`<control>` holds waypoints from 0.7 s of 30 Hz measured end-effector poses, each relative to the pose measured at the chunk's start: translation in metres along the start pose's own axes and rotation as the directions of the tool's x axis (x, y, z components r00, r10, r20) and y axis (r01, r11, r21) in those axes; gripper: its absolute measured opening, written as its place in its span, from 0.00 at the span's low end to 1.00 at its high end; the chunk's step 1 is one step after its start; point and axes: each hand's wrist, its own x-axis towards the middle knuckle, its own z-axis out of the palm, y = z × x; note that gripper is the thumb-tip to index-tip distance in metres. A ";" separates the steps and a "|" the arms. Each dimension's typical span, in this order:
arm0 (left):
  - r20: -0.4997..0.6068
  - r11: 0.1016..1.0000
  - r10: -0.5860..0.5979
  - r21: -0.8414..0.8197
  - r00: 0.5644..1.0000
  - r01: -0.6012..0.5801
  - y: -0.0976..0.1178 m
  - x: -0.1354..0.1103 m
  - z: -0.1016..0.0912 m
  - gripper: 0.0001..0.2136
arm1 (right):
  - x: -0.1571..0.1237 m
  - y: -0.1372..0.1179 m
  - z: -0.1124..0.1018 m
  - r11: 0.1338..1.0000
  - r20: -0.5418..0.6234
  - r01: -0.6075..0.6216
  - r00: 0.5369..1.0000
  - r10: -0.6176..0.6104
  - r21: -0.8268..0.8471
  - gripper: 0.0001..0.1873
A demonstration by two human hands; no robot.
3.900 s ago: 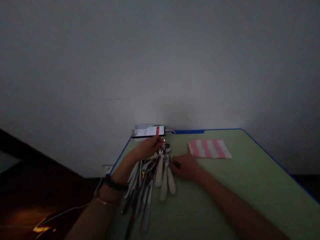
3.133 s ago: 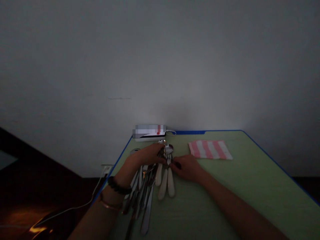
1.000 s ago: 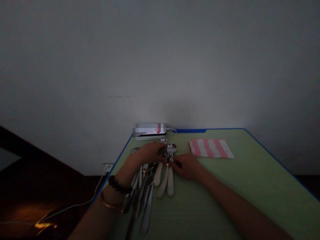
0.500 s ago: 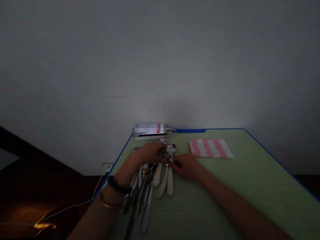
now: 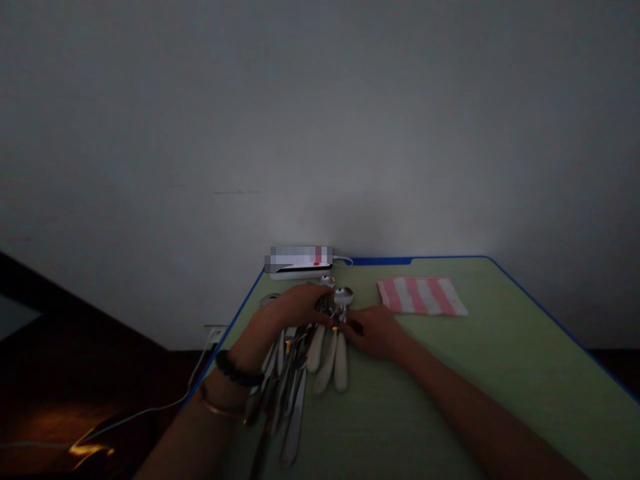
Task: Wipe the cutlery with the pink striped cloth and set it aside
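Observation:
Several pieces of cutlery [image 5: 295, 427] lie in a loose bunch on the left half of the table, metal handles pointing toward me. Beside them are white-handled pieces [image 5: 341, 367], with a round spoon head [image 5: 343, 295] and fork tines [image 5: 327, 303] at the far end. My left hand [image 5: 303, 307] reaches over the bunch, thumb and fingers closed around the necks of the white-handled cutlery. From the right, my right hand [image 5: 373, 331] pinches at the same necks, its fingertips close to my left thumb. Exactly which pieces each hand grips is hard to make out in the dim light.
A pink-and-white striped cloth [image 5: 423, 297] lies flat to the right. At the back left corner stands a white box-like device [image 5: 300, 263] with a cable. The green table [image 5: 480, 373] has a blue edge and meets a grey wall [image 5: 400, 133].

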 end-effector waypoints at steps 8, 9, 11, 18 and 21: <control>-0.004 1.000 0.007 0.006 1.000 -0.007 0.000 0.000 0.000 0.28 | 0.000 0.002 0.001 0.999 -0.004 0.021 1.000 -0.021 0.028 0.15; -0.006 1.000 0.006 0.008 1.000 -0.006 -0.001 0.000 0.001 0.28 | 0.000 0.002 0.001 0.999 -0.008 0.021 1.000 -0.021 0.028 0.15; -0.009 1.000 0.006 0.010 1.000 -0.006 -0.002 0.001 0.001 0.29 | -0.001 0.002 0.001 0.999 -0.011 0.022 1.000 -0.022 0.026 0.15; -0.012 1.000 0.018 0.012 1.000 -0.018 -0.003 0.001 0.001 0.28 | -0.001 0.001 0.000 1.000 -0.006 0.015 1.000 -0.015 0.016 0.15; -0.012 1.000 0.017 0.012 1.000 -0.016 -0.002 0.001 0.000 0.28 | 0.000 0.001 0.000 1.000 0.002 0.010 1.000 -0.010 0.011 0.15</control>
